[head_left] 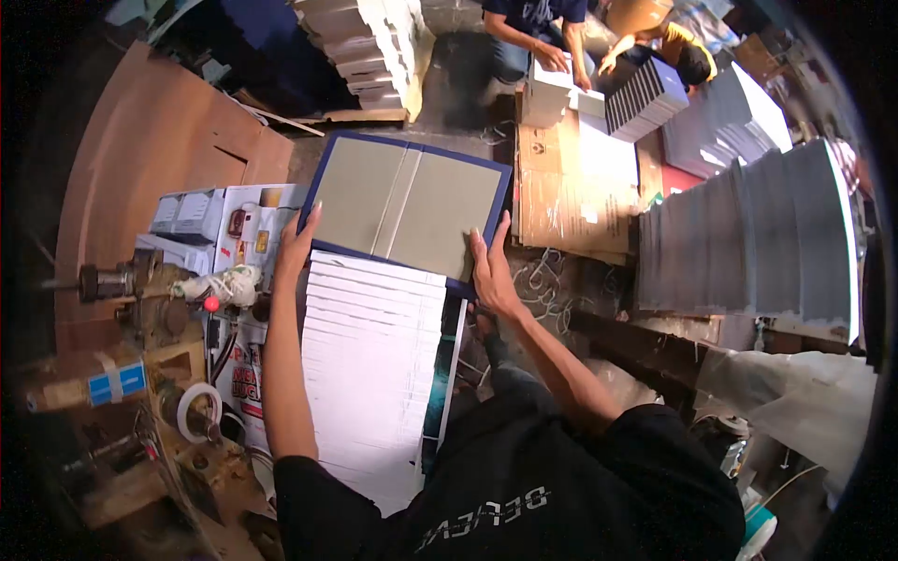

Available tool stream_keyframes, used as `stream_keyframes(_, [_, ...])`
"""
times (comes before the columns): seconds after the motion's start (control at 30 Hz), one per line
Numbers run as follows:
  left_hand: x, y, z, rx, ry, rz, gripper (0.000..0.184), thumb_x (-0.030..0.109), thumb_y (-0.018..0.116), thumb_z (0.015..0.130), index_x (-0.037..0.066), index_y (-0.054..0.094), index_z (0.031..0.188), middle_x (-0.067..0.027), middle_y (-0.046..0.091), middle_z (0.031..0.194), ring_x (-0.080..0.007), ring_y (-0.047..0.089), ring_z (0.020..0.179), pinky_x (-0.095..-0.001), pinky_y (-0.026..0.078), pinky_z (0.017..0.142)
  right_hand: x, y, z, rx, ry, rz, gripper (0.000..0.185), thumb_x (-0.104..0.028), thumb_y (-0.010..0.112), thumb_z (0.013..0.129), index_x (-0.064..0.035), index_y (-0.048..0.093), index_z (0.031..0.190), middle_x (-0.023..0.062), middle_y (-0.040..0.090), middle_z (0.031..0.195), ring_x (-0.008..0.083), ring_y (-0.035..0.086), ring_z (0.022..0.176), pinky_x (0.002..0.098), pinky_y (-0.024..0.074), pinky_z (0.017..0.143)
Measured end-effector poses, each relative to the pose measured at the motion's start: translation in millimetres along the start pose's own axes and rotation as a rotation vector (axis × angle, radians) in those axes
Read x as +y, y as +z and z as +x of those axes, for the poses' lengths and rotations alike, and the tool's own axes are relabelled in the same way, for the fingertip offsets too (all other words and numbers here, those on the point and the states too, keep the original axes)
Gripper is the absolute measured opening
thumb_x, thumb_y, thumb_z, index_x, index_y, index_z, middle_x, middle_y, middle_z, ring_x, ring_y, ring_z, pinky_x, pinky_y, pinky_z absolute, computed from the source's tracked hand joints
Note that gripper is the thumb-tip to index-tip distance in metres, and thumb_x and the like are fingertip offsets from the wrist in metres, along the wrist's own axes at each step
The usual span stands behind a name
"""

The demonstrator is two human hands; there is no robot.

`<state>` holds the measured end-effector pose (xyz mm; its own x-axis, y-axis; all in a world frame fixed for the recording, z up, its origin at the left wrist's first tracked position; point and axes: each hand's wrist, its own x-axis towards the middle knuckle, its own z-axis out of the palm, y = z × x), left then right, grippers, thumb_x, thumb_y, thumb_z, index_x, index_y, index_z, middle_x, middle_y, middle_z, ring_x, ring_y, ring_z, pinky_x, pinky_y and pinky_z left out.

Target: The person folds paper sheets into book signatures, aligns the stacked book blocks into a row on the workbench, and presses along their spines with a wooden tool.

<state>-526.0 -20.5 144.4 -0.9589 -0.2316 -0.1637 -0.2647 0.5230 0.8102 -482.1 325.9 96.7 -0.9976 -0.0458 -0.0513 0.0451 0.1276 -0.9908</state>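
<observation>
An opened book cover [360,192] with grey-green boards, a pale spine strip and dark blue edges lies across both hands. My left hand [297,241] grips its left edge, fingers partly under it. At the lower right corner, my right hand [494,266] holds the cover with the thumb on top. Just below the cover, a long overlapping row of white paper blocks [369,365] stretches toward my body between my forearms.
Machinery [159,309] with a tape roll [198,412] stands at left. Dark book stacks [739,243] stand at right. Two people work at the top beside a cardboard-covered surface [552,210]. A tall paper stack [360,47] rises at the top.
</observation>
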Motion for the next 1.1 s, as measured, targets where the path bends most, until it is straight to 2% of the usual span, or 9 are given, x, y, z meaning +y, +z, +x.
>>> stream_keyframes(0.2, [1.1, -16.6, -3.1, -0.241, -0.103, -0.187, 0.061, 0.049, 0.06, 0.094, 0.002, 0.056, 0.132, -0.0095, 0.063, 0.121, -0.0156, 0.057, 0.112, -0.0318, 0.043, 0.097, -19.5, -9.9, -1.0, -0.087, 0.164, 0.141, 0.09, -0.042, 0.05, 0.1, 0.0015, -0.009, 0.152, 0.0276, 0.022, 0.154, 0.0349, 0.029, 0.141, 0.0401, 0.0237, 0.115])
stream_keyframes(0.27, [2.3, -13.5, -7.0, -0.197, -0.336, -0.262, 0.068, 0.053, 0.063, 0.091, 0.004, 0.052, 0.137, -0.0051, 0.061, 0.123, -0.0122, 0.06, 0.1, -0.0268, 0.049, 0.08, -11.8, -9.6, 9.4, 0.03, 0.434, 0.653, 0.098, -0.045, 0.058, 0.094, -0.0047, -0.009, 0.154, 0.0236, 0.022, 0.155, 0.0314, 0.03, 0.141, 0.0386, 0.0244, 0.115])
stream_keyframes(0.4, [-11.6, -11.9, -10.2, -0.094, -0.437, -0.278, 0.08, 0.065, 0.062, 0.085, 0.003, 0.052, 0.135, -0.0022, 0.06, 0.122, -0.0051, 0.056, 0.068, -0.0192, 0.031, 0.042, -17.2, 4.7, 16.3, 0.071, 0.39, 0.436, 0.099, -0.041, 0.064, 0.091, -0.0081, -0.002, 0.157, 0.0204, 0.024, 0.155, 0.0284, 0.034, 0.139, 0.0377, 0.0269, 0.114])
stream_keyframes(0.47, [-15.8, -17.8, -9.3, -0.161, -0.573, -0.232, 0.083, 0.065, 0.06, 0.086, 0.002, 0.049, 0.139, -0.0064, 0.057, 0.13, -0.0115, 0.061, 0.089, -0.0218, 0.047, 0.061, -20.8, 6.0, 18.8, 0.094, 0.426, 0.523, 0.097, -0.037, 0.066, 0.09, -0.0082, 0.003, 0.157, 0.0196, 0.028, 0.154, 0.0277, 0.038, 0.136, 0.0372, 0.0304, 0.112])
stream_keyframes(0.6, [-21.0, -10.6, -17.9, -0.129, -0.432, -0.23, 0.088, 0.066, 0.058, 0.087, 0.0, 0.045, 0.143, -0.0119, 0.05, 0.14, -0.0204, 0.053, 0.12, -0.0296, 0.044, 0.095, -14.1, -2.4, 33.8, 0.02, 0.355, 0.541, 0.098, -0.036, 0.067, 0.089, -0.0087, 0.003, 0.157, 0.0203, 0.033, 0.151, 0.0286, 0.044, 0.131, 0.0368, 0.034, 0.11])
stream_keyframes(0.67, [-15.9, -8.8, -28.5, -0.062, -0.433, -0.175, 0.09, 0.066, 0.056, 0.088, -0.002, 0.041, 0.145, -0.0148, 0.043, 0.147, -0.0249, 0.035, 0.139, -0.0349, 0.025, 0.114, -6.5, -4.2, 37.3, -0.015, 0.347, 0.493, 0.099, -0.039, 0.068, 0.088, -0.0077, 0.005, 0.157, 0.0213, 0.033, 0.151, 0.029, 0.043, 0.132, 0.0367, 0.0336, 0.11])
stream_keyframes(0.9, [2.3, -8.9, -33.8, -0.036, -0.304, -0.129, 0.083, 0.056, 0.059, 0.092, -0.005, 0.038, 0.146, -0.018, 0.04, 0.15, -0.025, 0.037, 0.139, -0.035, 0.027, 0.113, -21.1, -13.8, 32.4, 0.029, 0.387, 0.085, 0.105, -0.051, 0.065, 0.087, 0.0028, 0.005, 0.154, 0.0301, 0.022, 0.155, 0.0345, 0.027, 0.143, 0.0402, 0.0234, 0.116])
stream_keyframes(1.0, [19.4, -19.5, -57.5, 0.225, 0.005, -0.169, 0.064, 0.036, 0.056, 0.1, -0.007, 0.038, 0.144, -0.0176, 0.046, 0.146, -0.0233, 0.044, 0.134, -0.0322, 0.031, 0.112, -64.6, -29.0, 7.6, 0.092, -0.073, -0.04, 0.084, -0.039, 0.051, 0.096, 0.0073, 0.008, 0.152, 0.027, 0.013, 0.159, 0.0356, 0.017, 0.147, 0.0423, 0.0141, 0.12])
stream_keyframes(1.1, [64.5, -13.1, -95.7, 0.032, -0.017, -0.123, 0.052, 0.032, 0.046, 0.104, -0.004, 0.046, 0.141, -0.0152, 0.05, 0.143, -0.0208, 0.044, 0.135, -0.0316, 0.03, 0.113, -71.7, -18.7, -34.5, -0.132, -0.295, 0.002, 0.071, -0.023, 0.042, 0.097, 0.0091, 0.009, 0.151, 0.0271, 0.01, 0.16, 0.0367, 0.014, 0.148, 0.0427, 0.0131, 0.12])
